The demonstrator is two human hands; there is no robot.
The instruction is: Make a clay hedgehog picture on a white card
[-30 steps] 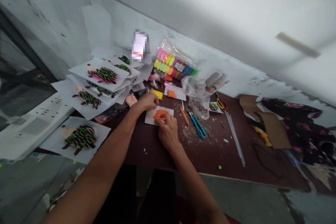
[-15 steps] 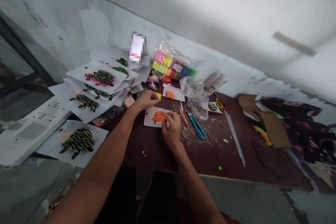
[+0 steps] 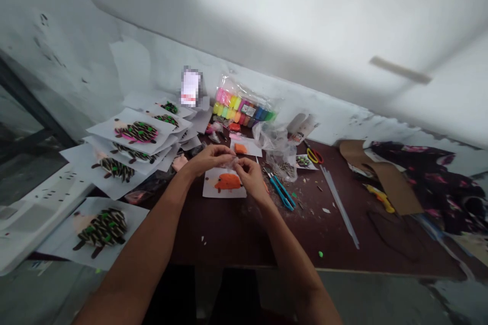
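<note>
My left hand [image 3: 213, 157] and my right hand [image 3: 250, 176] meet above a small white card, both with fingers pinched. Between the fingertips is a crumpled bit of clear plastic film [image 3: 229, 162], which both hands seem to grip. Just below them lies the white card [image 3: 211, 192], bearing a hedgehog shape [image 3: 227, 183] with an orange clay body and a pale head. Behind the hands an orange clay block [image 3: 240, 148] rests on a white sheet [image 3: 253, 149]. Blue-handled cutting pliers [image 3: 281, 192] lie to the right of my right hand.
Paper sheets with finished hedgehogs [image 3: 137, 132] are stacked at left, near a white power strip [image 3: 34, 208]. A pack of coloured clay [image 3: 244, 107] leans at the wall. Scissors [image 3: 314, 155], clear glue sticks [image 3: 339, 205] and a yellow glue gun [image 3: 380, 198] lie to the right.
My right hand has lifted off the orange clay and come up to my left hand. Clear film now shows between them, and the yellow piece near the left hand is out of sight. The view has shifted.
</note>
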